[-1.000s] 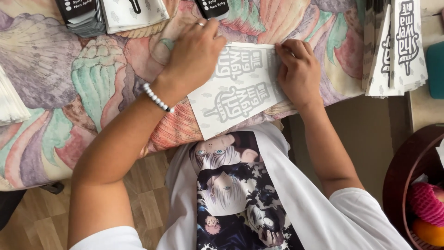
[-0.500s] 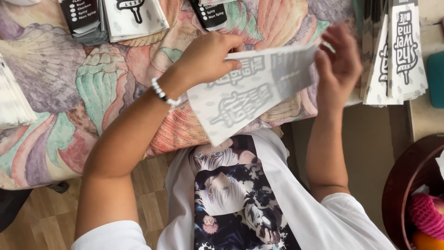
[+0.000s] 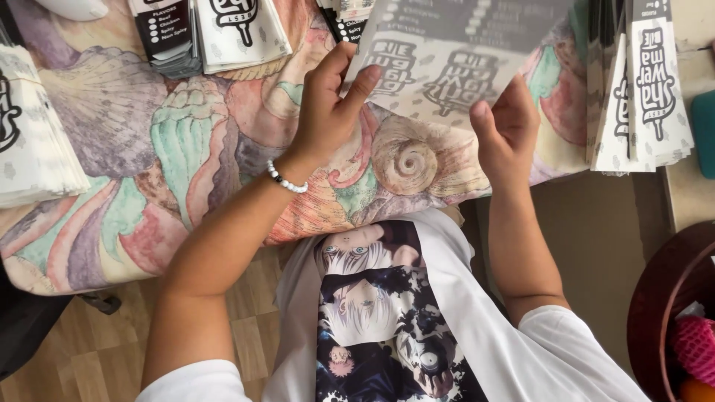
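Both my hands hold up a flat white paper sheet point(image 3: 454, 52) printed with grey-black lettering, lifted off the table toward the top of the view. My left hand point(image 3: 331, 100), with a bead bracelet on its wrist, pinches the sheet's lower left edge. My right hand point(image 3: 510, 123) grips its lower right edge from below. Under the sheet lies a tablecloth point(image 3: 186, 156) with a pastel seashell pattern.
Stacks of the same printed paper sit around: one at the left edge point(image 3: 33, 134), two at the top left point(image 3: 208, 33), one at the right point(image 3: 644, 89). A dark round wooden bowl point(image 3: 663, 298) holding pink and orange things is at the lower right. A teal object point(image 3: 704, 134) lies far right.
The sheet lay flat on the tablecloth under both hands a second ago. Both hands have since lifted it up and away from me, tilting it.
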